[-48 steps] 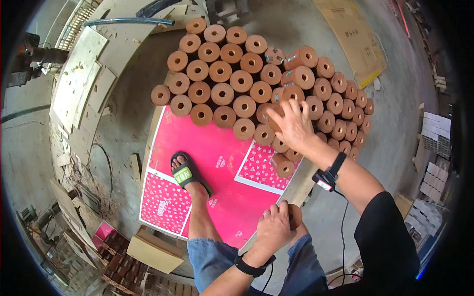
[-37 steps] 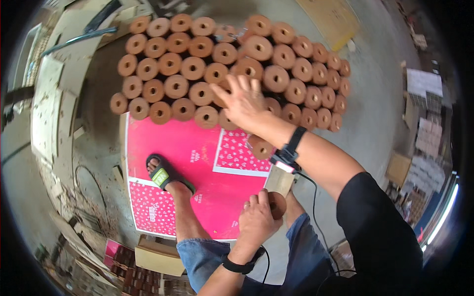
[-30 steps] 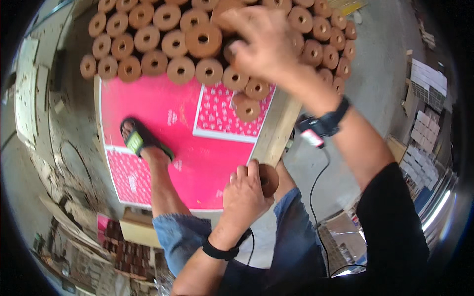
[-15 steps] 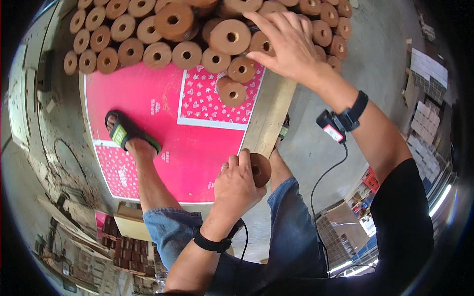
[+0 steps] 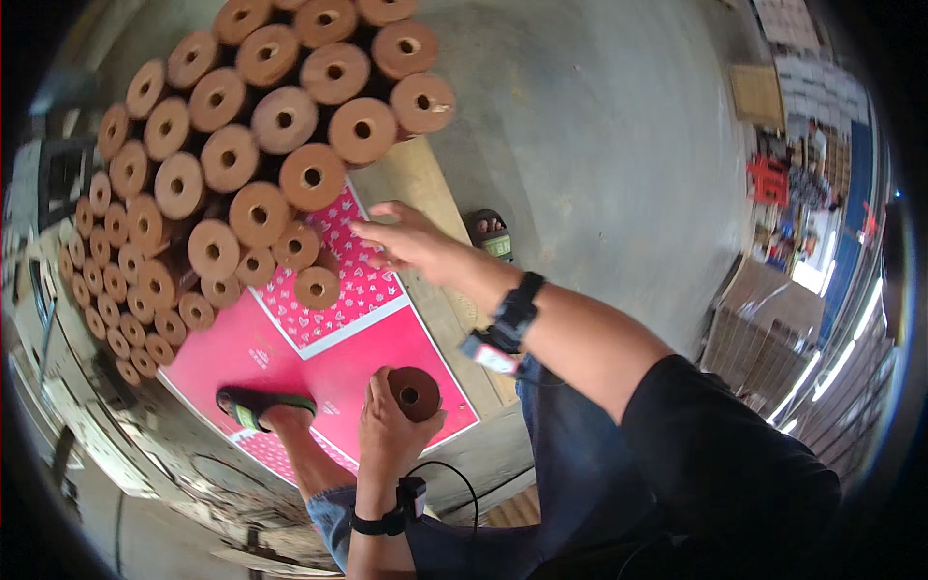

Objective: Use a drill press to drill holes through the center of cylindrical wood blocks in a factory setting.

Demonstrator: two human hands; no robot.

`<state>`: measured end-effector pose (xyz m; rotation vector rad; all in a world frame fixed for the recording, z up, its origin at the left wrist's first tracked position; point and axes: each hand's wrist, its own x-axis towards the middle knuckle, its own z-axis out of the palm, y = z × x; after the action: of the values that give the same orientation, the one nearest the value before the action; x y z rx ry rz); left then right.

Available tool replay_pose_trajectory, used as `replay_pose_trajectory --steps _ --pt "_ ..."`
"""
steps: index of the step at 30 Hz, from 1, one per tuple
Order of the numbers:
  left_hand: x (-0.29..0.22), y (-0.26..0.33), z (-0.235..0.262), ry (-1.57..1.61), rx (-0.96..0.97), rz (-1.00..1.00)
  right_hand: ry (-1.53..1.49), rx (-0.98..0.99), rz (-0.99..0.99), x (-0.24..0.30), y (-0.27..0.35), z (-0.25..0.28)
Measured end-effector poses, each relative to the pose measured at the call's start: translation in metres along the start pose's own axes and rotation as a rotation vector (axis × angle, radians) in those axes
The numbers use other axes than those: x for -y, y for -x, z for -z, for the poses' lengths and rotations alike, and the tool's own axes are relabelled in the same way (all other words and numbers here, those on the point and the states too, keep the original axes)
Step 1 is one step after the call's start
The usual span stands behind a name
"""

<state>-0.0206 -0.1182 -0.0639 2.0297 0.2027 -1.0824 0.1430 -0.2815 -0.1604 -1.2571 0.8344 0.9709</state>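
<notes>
A: Head view. Left hand [image 5: 383, 425]?
B: Fingers and thumb curled round a brown cylinder [image 5: 427, 383], its bored end facing up, above the pink sheet [image 5: 382, 353].
A: Right hand [image 5: 414, 242]?
B: Fingers loosely extended, hand well open; nothing seen in its grasp. It hangs above the patterned panel's edge and a pale plank [image 5: 420, 184].
A: Other cylinders?
B: Stacked cylinders [image 5: 259, 75], bored ends showing, massed left of the right hand. A sandalled foot [image 5: 261, 407] stands on the sheet.
</notes>
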Motion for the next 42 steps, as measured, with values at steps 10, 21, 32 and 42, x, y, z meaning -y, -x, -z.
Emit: replay_pose_trajectory --steps 10,21,32,42 --pt "0.004 0.000 -0.009 -0.116 0.047 0.014 -0.827 0.204 0.063 0.028 -0.042 -0.029" --pt "0.007 0.014 0.007 -0.012 0.019 0.051 -0.588 0.044 0.120 0.000 -0.012 -0.071" --pt "0.010 0.038 0.049 0.114 0.055 0.036 1.739 -0.394 1.067 0.064 -0.011 -0.113" --pt "0.014 0.045 0.063 0.163 0.004 0.026 1.589 -0.566 0.955 0.049 -0.011 -0.136"
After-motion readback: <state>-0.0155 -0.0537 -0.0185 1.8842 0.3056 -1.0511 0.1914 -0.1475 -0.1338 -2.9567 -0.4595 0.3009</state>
